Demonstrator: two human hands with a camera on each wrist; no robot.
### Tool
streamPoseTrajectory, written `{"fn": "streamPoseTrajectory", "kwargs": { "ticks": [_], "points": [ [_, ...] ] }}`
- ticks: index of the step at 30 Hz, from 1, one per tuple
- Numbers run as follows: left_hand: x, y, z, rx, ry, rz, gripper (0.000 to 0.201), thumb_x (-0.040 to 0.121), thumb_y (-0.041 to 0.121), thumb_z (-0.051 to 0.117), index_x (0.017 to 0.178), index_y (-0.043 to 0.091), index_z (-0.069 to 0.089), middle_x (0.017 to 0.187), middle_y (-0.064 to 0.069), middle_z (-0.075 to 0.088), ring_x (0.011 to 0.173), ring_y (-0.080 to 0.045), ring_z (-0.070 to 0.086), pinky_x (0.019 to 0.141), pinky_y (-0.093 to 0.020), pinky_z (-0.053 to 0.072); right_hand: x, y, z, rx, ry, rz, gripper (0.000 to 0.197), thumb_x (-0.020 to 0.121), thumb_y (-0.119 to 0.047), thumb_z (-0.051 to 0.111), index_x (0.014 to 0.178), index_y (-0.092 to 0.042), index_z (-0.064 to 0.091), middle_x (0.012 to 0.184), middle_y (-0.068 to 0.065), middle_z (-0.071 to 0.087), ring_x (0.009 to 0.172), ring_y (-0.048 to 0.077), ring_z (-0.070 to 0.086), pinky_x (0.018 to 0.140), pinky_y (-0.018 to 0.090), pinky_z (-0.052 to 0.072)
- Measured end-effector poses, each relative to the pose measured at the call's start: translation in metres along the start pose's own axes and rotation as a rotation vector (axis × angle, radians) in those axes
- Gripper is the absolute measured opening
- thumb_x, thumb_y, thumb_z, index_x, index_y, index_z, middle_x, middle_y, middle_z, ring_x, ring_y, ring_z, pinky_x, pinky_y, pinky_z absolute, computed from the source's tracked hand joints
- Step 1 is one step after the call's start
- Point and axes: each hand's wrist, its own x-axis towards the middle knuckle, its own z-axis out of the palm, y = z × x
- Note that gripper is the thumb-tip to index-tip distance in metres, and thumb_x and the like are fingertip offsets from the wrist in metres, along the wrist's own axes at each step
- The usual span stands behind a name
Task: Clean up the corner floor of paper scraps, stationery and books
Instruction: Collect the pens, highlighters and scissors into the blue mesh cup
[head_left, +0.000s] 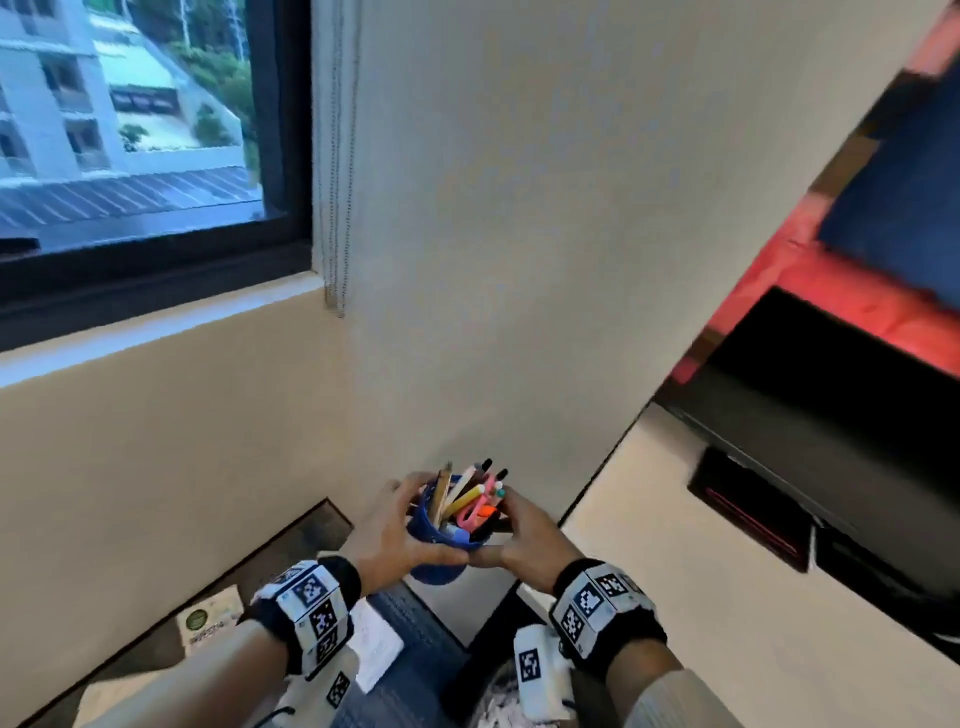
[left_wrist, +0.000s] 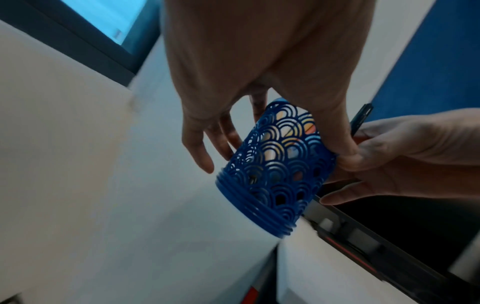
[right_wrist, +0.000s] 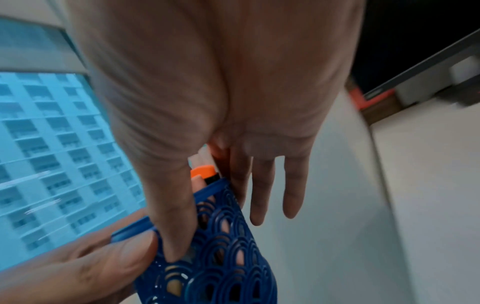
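The person is holding a blue lattice pen holder (head_left: 439, 540) up in the air between both hands, in front of the wall corner and well above the floor (head_left: 306, 535), where a book (head_left: 210, 618) and a white sheet (head_left: 376, 644) are lying. The left hand (head_left: 387, 535) is cupping the holder's left side, its thumb pressing the wall and its fingers (left_wrist: 197, 152) reaching round the far side fairly straight; the right hand (head_left: 524, 538) is pinching the right side, thumb on the lattice, and two of its fingers (right_wrist: 262, 185) are hanging straight and free of it. The holder's long axis is leaning rather than standing upright: the open mouth is pointing up and away from the person, towards the wall, and the ridged base is pointing down and back towards the body. The pens and pencils (head_left: 470, 493) are fanning out of the mouth along that same line. To carry it well, the person would probably do best to bring the axis back to vertical before moving on, keep both thumbs low on the wall near the base, and travel slowly, since a further tilt could let the loose pens slide out. A white surface (head_left: 675, 571) is lying just to the right and looks a likely place to set it down, base first.
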Motion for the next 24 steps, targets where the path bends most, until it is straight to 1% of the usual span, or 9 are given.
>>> {"fn": "streamPoseTrajectory", "kwargs": {
  "ticks": [3, 7, 11, 13, 15, 18, 19, 22, 24],
  "points": [
    [0.011, 0.040, 0.049, 0.067, -0.095, 0.077, 0.095, 0.051, 0.048, 0.092, 0.133, 0.039, 0.044, 0.112, 0.009, 0.049, 0.101, -0.002, 0.057, 0.084, -0.012, 0.046, -0.044, 0.026, -0.041, 0.066, 0.149, 0.037, 0.070, 0.060, -0.028, 0.087, 0.122, -0.029, 0.054, 0.110, -0.010, 0.069, 0.098, -0.001, 0.065, 0.087, 0.020, 0.051],
    [0.028, 0.080, 0.115, 0.110, -0.260, 0.142, 0.087, 0.057, 0.048, 0.089, 0.128, 0.049, 0.039, 0.113, 0.014, 0.051, 0.097, -0.001, 0.057, 0.074, -0.006, 0.046, -0.090, 0.067, -0.087, 0.074, 0.301, 0.103, 0.062, 0.061, -0.030, 0.085, 0.114, -0.033, 0.054, 0.108, -0.014, 0.067, 0.095, -0.003, 0.063, 0.073, 0.012, 0.047],
    [0.060, 0.102, 0.182, 0.122, -0.352, 0.138, 0.078, 0.053, 0.048, 0.090, 0.116, 0.055, 0.045, 0.113, 0.019, 0.058, 0.096, 0.001, 0.061, 0.080, -0.012, 0.050, -0.108, 0.117, -0.131, 0.049, 0.448, 0.171, 0.067, 0.056, -0.044, 0.086, 0.114, -0.036, 0.054, 0.109, -0.010, 0.056, 0.093, 0.007, 0.059, 0.074, 0.020, 0.049],
    [0.081, 0.107, 0.215, 0.141, -0.374, 0.111, 0.067, 0.053, 0.044, 0.091, 0.109, 0.049, 0.054, 0.108, 0.021, 0.063, 0.091, 0.005, 0.062, 0.080, -0.010, 0.049, -0.105, 0.144, -0.157, 0.041, 0.461, 0.191, 0.067, 0.058, -0.039, 0.086, 0.116, -0.032, 0.054, 0.108, -0.009, 0.054, 0.092, 0.007, 0.057, 0.070, 0.016, 0.044],
    [0.105, 0.109, 0.245, 0.186, -0.373, 0.074, 0.058, 0.055, 0.041, 0.091, 0.105, 0.038, 0.062, 0.102, 0.018, 0.067, 0.090, 0.005, 0.061, 0.077, -0.008, 0.047, -0.096, 0.169, -0.185, 0.035, 0.445, 0.196, 0.058, 0.061, -0.030, 0.085, 0.110, -0.030, 0.056, 0.106, -0.009, 0.058, 0.088, 0.007, 0.056, 0.068, 0.017, 0.042],
    [0.140, 0.106, 0.286, 0.255, -0.332, 0.060, 0.060, 0.052, 0.054, 0.086, 0.104, 0.034, 0.064, 0.097, 0.015, 0.067, 0.088, -0.001, 0.063, 0.081, -0.023, 0.054, -0.078, 0.205, -0.217, 0.070, 0.412, 0.213, 0.045, 0.067, -0.017, 0.081, 0.102, -0.030, 0.056, 0.101, -0.009, 0.063, 0.075, 0.007, 0.059, 0.061, 0.013, 0.041],
    [0.151, 0.106, 0.297, 0.266, -0.305, 0.051, 0.060, 0.052, 0.053, 0.086, 0.104, 0.034, 0.064, 0.097, 0.015, 0.066, 0.087, 0.000, 0.062, 0.080, -0.022, 0.054, -0.070, 0.216, -0.227, 0.094, 0.406, 0.215, 0.044, 0.068, -0.015, 0.080, 0.101, -0.032, 0.055, 0.100, -0.008, 0.065, 0.075, 0.007, 0.062, 0.059, 0.011, 0.042],
    [0.183, 0.108, 0.320, 0.215, -0.226, 0.023, 0.056, 0.057, 0.031, 0.091, 0.105, 0.030, 0.063, 0.094, 0.017, 0.066, 0.081, 0.009, 0.061, 0.069, -0.003, 0.043, -0.040, 0.235, -0.251, 0.159, 0.411, 0.194, 0.043, 0.072, -0.021, 0.079, 0.103, -0.037, 0.054, 0.100, -0.010, 0.069, 0.079, 0.006, 0.067, 0.060, 0.009, 0.043],
    [0.204, 0.108, 0.329, 0.144, -0.171, 0.006, 0.057, 0.060, 0.013, 0.091, 0.104, 0.034, 0.060, 0.093, 0.018, 0.066, 0.080, 0.014, 0.060, 0.068, 0.000, 0.043, -0.016, 0.242, -0.263, 0.178, 0.419, 0.167, 0.046, 0.075, -0.024, 0.078, 0.112, -0.037, 0.054, 0.101, -0.013, 0.068, 0.077, 0.000, 0.065, 0.059, 0.005, 0.042]
  ]
}}
